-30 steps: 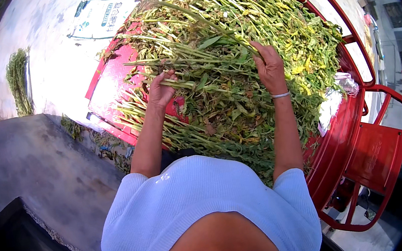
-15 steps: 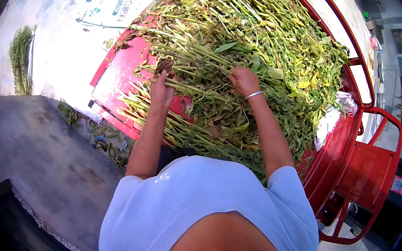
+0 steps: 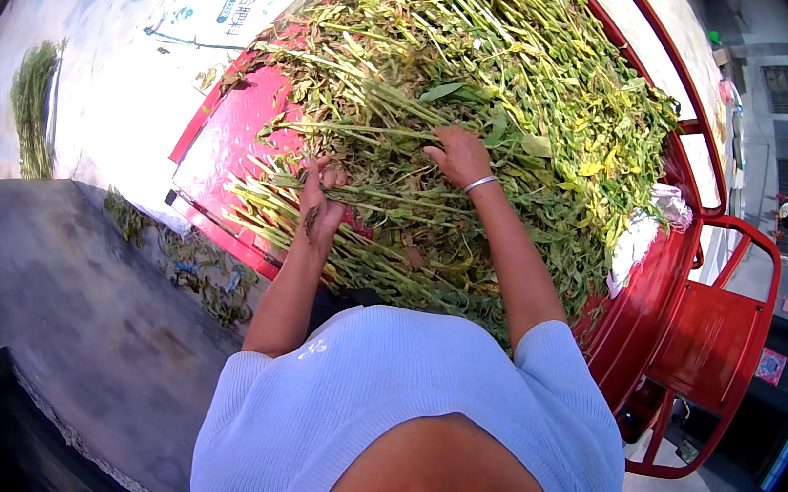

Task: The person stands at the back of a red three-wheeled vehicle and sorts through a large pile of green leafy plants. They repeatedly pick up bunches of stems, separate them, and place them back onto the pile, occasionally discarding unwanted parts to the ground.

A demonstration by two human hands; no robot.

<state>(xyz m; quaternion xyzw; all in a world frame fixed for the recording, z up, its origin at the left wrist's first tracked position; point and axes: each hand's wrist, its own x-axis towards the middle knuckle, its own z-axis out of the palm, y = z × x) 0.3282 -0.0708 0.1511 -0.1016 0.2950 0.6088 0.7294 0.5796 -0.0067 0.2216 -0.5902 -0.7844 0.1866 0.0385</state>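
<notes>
A thick heap of cut leafy plant stalks (image 3: pixel 529 62), green, yellow and brown, lies on a red metal cargo bed (image 3: pixel 245 117). At the heap's near left side my left hand (image 3: pixel 320 201) has its fingers curled about the end of some stalks, palm partly turned up. A dark withered leaf (image 3: pixel 311 223) clings by that wrist. Farther right, my right hand (image 3: pixel 460 155), with a silver bangle above it, is closed on stalks over the middle of the heap. Leaves partly hide what its fingertips grip.
Red rails (image 3: pixel 656 17) bound the bed on the right, with a red seat-like frame (image 3: pixel 711 345) nearer me. A white printed sack (image 3: pixel 232 8) lies beyond the bed. Another plant bundle (image 3: pixel 33 108) is at far left; leaf litter (image 3: pixel 206 279) lies beside the bed.
My left hand has moved slightly down toward me and turned more palm up; the brown leaf now sits at its wrist. My right hand has shifted slightly left.
</notes>
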